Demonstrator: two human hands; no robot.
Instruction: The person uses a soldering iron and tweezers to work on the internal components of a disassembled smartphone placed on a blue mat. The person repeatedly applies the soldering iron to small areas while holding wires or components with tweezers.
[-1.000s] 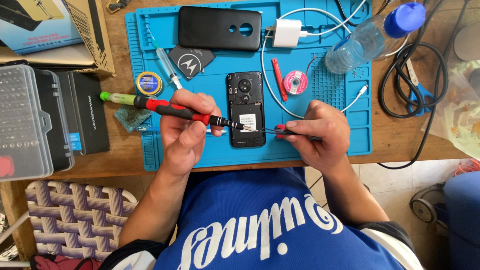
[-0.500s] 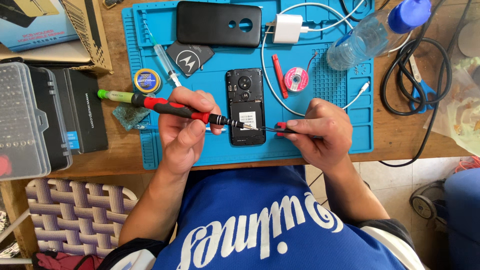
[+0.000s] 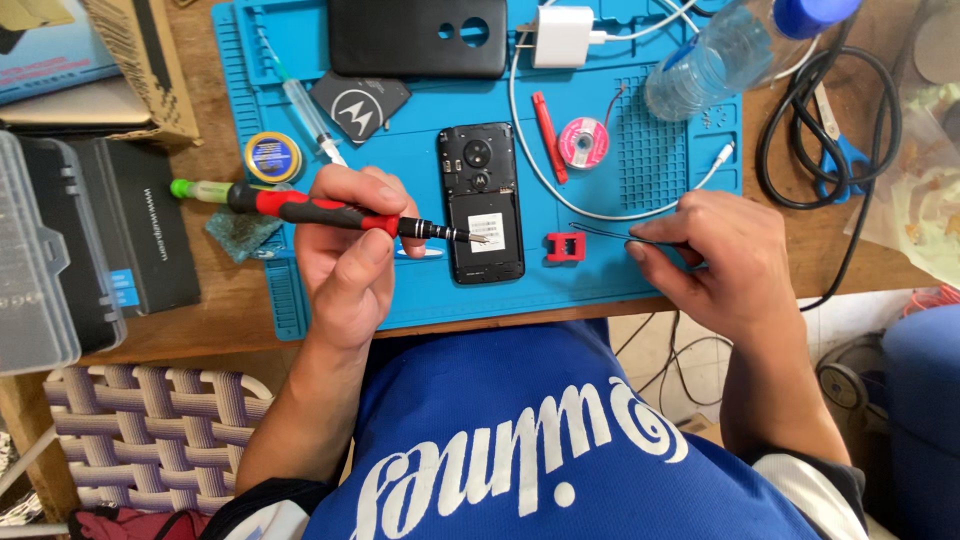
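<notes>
On the blue mat: everything sits around the opened phone (image 3: 484, 203), lying back-side up near the mat's (image 3: 300, 90) front edge
Left hand: left hand (image 3: 345, 250) just left of the phone, fingers clamped around a red and black screwdriver (image 3: 330, 213), tip resting on the phone's lower half
Right hand: right hand (image 3: 715, 255) well right of the phone, fingers pinched together on thin black tweezers (image 3: 605, 233) lying flat, tips pointing back toward the phone
Progress: back cover (image 3: 417, 37) is already off and parked beyond the phone, so I'd say opening is done and the screw work is underway; inner frame looks still on, can't tell how many screws are out
Bits nearby: small red block (image 3: 565, 246) just right of the phone, red pry tool (image 3: 546, 137) and pink wick spool (image 3: 584, 142) beyond that, white charger (image 3: 562, 36) with cable, plastic bottle (image 3: 725, 60) at the far right corner
Surface: wooden table (image 3: 230, 325) under the mat, black case (image 3: 135, 235) and grey bit tray (image 3: 30, 260) left of the phone, scissors (image 3: 840, 140) and black cable off right
Room: woven chair (image 3: 150, 430) below, tiled floor
</notes>
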